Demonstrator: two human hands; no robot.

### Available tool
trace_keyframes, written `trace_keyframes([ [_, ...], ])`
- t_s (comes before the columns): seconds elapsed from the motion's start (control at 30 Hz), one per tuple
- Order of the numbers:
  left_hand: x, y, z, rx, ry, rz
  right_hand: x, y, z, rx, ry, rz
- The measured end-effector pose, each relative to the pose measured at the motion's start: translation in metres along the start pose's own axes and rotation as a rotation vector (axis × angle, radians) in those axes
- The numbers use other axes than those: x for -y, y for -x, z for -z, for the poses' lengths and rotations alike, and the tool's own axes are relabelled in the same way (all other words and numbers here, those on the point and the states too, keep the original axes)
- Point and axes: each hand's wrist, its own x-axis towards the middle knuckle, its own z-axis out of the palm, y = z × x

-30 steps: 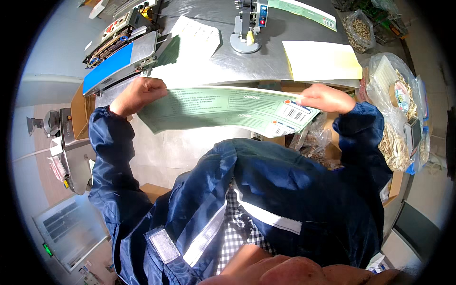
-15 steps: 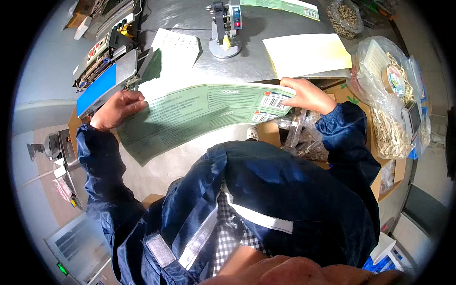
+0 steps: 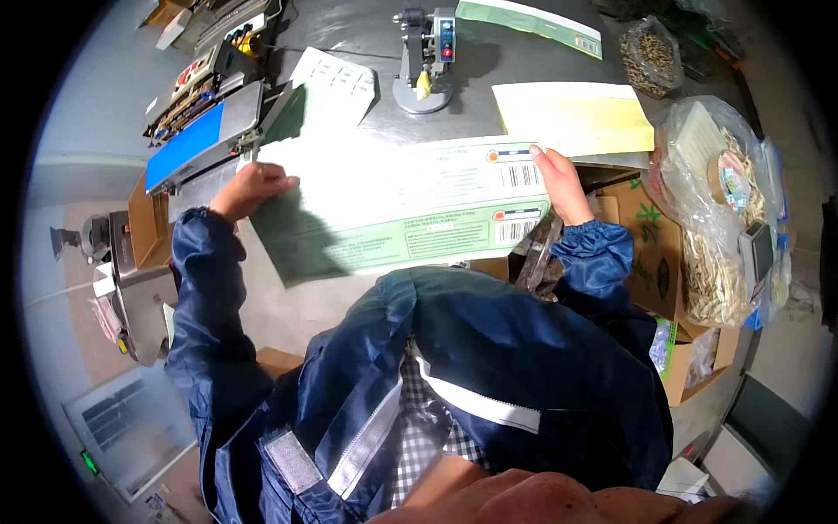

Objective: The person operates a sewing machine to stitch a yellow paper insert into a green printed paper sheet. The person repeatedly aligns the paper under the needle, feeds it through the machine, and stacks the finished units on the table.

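Observation:
A long, pale green and white label sheet printed with text blocks and two barcodes stretches between my hands, in front of the table's near edge. Its left end is pinched in my left hand, thumb on the printed face. My right hand grips the right end beside the barcodes, thumb on top and the other fingers hidden behind. A shadow falls over the sheet's left part. Beyond it on the metal table stands a small lever-type coding machine with a round base and a yellow knob.
Left of the machine lies another sheet; to its right is a yellow-edged stack of sheets. A green label strip lies farther back. Bags of dried goods and cardboard boxes crowd the right. A blue-topped device stands left.
The sheet has tipped to face up more and catches more light, showing both barcodes fully. My left hand has moved right, and the whole view has shifted slightly.

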Motion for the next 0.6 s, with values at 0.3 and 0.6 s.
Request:
trace_keyframes([
  [0.3,0.119,-0.052,-0.082,-0.191,1.379,0.011,-0.049,-0.053,0.01,-0.136,0.053,-0.116],
  [0.6,0.138,-0.16,-0.172,-0.081,1.518,0.153,-0.091,-0.123,0.033,-0.24,0.277,-0.139],
])
